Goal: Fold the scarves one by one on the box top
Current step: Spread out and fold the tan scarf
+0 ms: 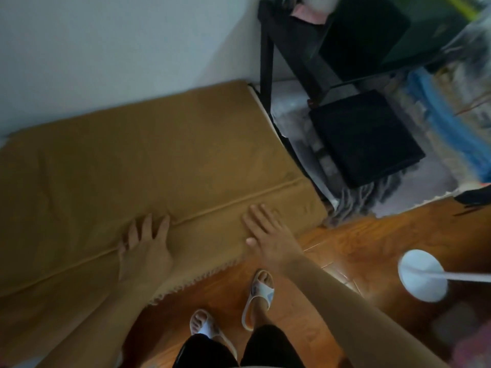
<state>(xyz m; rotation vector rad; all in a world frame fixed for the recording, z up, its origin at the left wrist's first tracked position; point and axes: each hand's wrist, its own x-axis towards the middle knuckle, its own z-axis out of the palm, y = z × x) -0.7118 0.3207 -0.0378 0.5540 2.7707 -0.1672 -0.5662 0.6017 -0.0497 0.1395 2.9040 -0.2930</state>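
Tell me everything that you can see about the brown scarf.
The brown scarf is a large mustard-brown cloth, soft and woven-looking, spread flat over a surface by the white wall. A raised fold ridge crosses it diagonally. Its near edge has a short fringe and hangs toward the wooden floor. The left hand and the right hand both press on it with straight fingers.

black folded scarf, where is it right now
In the head view the black folded scarf lies at the upper right, on the lower level of the dark shelf, to the right of the mustard scarf spread under both hands.
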